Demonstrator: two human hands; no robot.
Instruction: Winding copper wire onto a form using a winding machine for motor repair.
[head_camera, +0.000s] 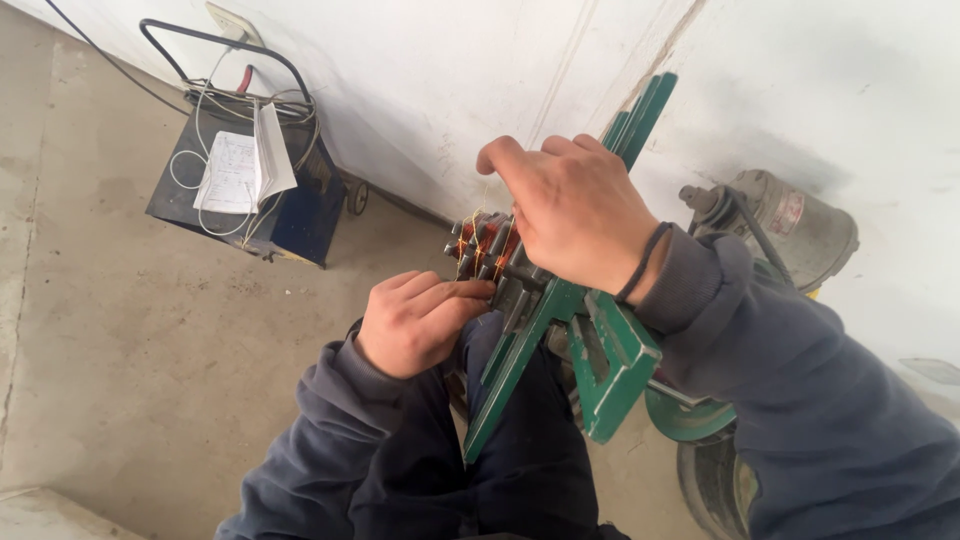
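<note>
Two hands: both at copper coil (483, 243) on green winding frame (600, 345).
Left hand (415, 320): curled, fingertips pinching coil's underside.
Right hand (570, 210): draped over coil top, grip unclear.
Blue welder (290, 215): well left of frame.

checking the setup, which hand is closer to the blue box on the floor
Left. The left hand is curled beside the copper coil, on the side toward the blue box. The right hand rests over the coil, farther from it.

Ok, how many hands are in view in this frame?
2. The left hand is low at centre, fingers pressed to the copper coil former. The right hand lies over the former's top on the green frame. No other person's hands show.
</note>
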